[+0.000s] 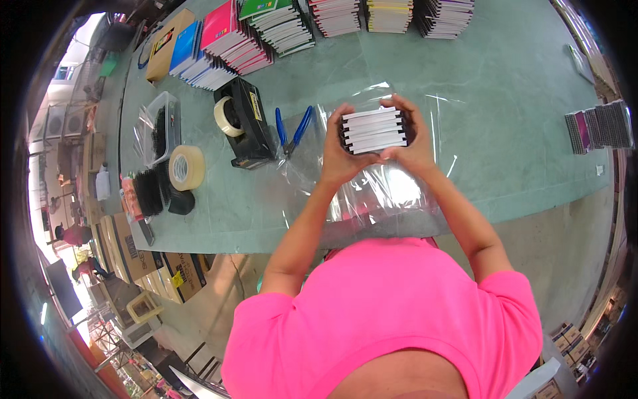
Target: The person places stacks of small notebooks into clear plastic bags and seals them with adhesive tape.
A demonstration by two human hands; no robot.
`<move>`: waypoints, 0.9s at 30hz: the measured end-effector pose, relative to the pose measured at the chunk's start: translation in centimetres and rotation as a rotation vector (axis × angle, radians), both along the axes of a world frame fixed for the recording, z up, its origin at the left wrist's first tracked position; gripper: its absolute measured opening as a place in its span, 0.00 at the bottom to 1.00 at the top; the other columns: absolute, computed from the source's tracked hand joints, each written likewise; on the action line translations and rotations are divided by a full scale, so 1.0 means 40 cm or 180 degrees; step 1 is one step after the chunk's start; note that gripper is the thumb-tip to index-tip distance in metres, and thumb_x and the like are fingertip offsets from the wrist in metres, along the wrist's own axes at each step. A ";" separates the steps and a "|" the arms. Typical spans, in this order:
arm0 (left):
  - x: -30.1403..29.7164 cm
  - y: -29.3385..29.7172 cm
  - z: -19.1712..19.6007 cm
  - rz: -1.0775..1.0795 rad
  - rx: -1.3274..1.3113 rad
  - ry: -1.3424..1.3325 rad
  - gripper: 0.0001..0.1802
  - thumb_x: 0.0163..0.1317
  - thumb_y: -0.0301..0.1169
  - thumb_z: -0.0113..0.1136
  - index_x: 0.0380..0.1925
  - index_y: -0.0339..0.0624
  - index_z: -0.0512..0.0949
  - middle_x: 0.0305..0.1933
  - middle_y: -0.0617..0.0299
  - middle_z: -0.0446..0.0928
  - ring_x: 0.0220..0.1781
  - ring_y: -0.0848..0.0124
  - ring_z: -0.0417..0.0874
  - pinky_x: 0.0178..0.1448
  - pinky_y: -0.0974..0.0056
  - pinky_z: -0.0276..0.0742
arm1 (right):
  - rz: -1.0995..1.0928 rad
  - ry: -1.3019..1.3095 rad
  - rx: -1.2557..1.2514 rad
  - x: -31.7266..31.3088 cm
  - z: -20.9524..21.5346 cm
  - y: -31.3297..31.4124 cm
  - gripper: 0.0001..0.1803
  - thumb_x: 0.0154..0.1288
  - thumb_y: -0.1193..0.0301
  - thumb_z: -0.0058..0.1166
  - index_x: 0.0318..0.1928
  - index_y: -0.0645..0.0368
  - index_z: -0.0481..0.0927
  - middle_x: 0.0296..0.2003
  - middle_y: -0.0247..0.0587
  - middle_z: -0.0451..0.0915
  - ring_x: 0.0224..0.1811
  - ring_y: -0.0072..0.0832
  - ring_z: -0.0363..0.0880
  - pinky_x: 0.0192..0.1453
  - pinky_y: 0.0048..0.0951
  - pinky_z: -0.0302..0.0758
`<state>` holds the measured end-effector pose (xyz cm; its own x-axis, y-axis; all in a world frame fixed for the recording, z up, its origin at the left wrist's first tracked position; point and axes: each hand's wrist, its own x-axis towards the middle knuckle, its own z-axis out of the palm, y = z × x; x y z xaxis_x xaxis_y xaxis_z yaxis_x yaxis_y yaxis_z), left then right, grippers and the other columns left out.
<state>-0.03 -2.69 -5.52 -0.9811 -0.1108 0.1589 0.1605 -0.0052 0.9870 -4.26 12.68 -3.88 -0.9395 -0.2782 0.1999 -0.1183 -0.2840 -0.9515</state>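
Between both palms I hold a stack of small notebooks (374,131), their white page edges facing up toward me and dark binding showing at the sides. My left hand (337,149) is wrapped round the left side of the stack. Round its right side curls my right hand (415,136), and the two thumbs come close together at the near edge. Beneath the hands lies a sheet of clear plastic film (372,199), shiny and wrinkled. Just left of my left hand rest blue-handled pliers (292,133), handles spread apart.
Left of the pliers stands a black tape dispenser (251,120); beyond it are a tape roll (187,167), a clear plastic bin (163,126) and black binding coils (150,191). Stacks of coloured notebooks (236,40) line the far edge. More small notebooks (600,128) sit at the right.
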 end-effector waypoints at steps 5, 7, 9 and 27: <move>-0.005 -0.001 0.006 0.0049 -0.1075 0.0424 0.46 0.30 0.29 0.80 0.52 0.40 0.62 0.49 0.58 0.71 0.50 0.68 0.75 0.53 0.65 0.73 | -0.0218 0.0005 0.0840 0.036 0.002 -0.016 0.52 0.24 0.63 0.80 0.54 0.57 0.63 0.44 0.36 0.74 0.48 0.27 0.73 0.53 0.29 0.71; -0.028 0.000 -0.002 -0.0136 -0.0766 0.0354 0.44 0.32 0.28 0.78 0.51 0.40 0.62 0.47 0.58 0.72 0.48 0.67 0.76 0.52 0.65 0.74 | -0.0315 0.0175 0.1064 0.013 -0.017 -0.007 0.52 0.23 0.64 0.80 0.53 0.57 0.63 0.43 0.36 0.74 0.48 0.27 0.73 0.52 0.29 0.71; -0.003 0.002 -0.012 -0.0131 -0.1190 0.0218 0.44 0.32 0.27 0.78 0.51 0.41 0.62 0.47 0.58 0.72 0.49 0.67 0.76 0.52 0.65 0.73 | -0.0311 0.0062 0.1138 0.027 -0.023 -0.001 0.51 0.23 0.65 0.80 0.52 0.57 0.63 0.43 0.37 0.73 0.47 0.27 0.73 0.51 0.29 0.72; 0.003 0.014 0.105 -0.1232 0.1189 -0.2324 0.34 0.41 0.33 0.75 0.48 0.34 0.71 0.44 0.55 0.78 0.44 0.66 0.80 0.48 0.62 0.78 | -0.1143 0.0101 0.2780 0.114 -0.123 0.321 0.27 0.62 0.63 0.49 0.60 0.58 0.65 0.62 0.48 0.62 0.65 0.44 0.58 0.67 0.38 0.54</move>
